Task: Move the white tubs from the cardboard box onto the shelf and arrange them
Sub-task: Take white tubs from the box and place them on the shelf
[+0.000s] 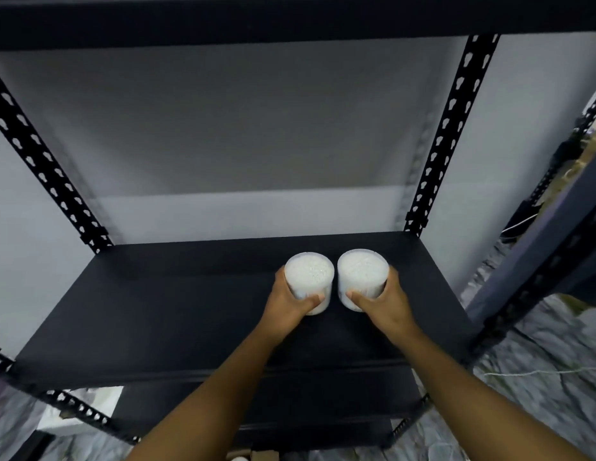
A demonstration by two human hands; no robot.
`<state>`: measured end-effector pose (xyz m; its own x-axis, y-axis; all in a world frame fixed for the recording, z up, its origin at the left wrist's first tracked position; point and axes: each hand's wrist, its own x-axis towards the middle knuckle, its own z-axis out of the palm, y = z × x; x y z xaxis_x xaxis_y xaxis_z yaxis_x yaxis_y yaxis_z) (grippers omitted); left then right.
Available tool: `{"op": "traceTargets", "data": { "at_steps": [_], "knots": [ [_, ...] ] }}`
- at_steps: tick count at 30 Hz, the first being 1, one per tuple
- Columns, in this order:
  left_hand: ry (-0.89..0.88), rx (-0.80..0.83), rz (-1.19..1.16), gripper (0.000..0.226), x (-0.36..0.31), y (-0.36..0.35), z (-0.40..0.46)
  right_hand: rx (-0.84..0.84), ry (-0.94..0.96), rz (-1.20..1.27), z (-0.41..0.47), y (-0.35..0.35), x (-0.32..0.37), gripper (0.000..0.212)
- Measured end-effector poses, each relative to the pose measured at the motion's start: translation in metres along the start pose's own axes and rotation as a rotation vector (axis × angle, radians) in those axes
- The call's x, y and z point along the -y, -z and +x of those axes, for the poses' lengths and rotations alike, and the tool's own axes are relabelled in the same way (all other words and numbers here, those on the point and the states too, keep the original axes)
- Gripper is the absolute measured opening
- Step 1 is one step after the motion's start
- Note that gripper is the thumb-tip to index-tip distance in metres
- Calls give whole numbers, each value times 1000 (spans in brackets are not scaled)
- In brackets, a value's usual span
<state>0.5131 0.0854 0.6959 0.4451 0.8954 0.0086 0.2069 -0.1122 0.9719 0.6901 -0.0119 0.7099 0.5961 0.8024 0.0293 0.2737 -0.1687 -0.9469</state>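
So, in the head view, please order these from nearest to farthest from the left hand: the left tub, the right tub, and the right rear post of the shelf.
1. The left tub: held in the left hand itself.
2. The right tub: just beside it, to the right, held by the right hand.
3. The right rear post: far back at the right corner of the shelf.

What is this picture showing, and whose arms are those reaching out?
Those arms belong to a person wearing a camera on their head, so you see what they see, looking down. In front is a dark metal shelf. The left hand holds one white tub, and the right hand holds another white tub. The tubs are side by side, close together, over the shelf. Whether they already rest on it is hard to tell.
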Motion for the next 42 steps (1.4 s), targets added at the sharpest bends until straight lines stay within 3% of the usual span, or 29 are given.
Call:
{"op": "traceTargets", "data": {
  "at_steps": [8, 23, 42],
  "knots": [
    [14, -79, 22, 75, 13, -19, 34, 5, 5, 16, 56, -5, -23, 85],
    [81, -58, 53, 88, 22, -31, 61, 40, 25, -14, 96, -10, -49, 85],
    [87, -112, 78, 86, 30, -27, 97, 82, 69, -44, 128, -23, -53, 92]
  ]
}}
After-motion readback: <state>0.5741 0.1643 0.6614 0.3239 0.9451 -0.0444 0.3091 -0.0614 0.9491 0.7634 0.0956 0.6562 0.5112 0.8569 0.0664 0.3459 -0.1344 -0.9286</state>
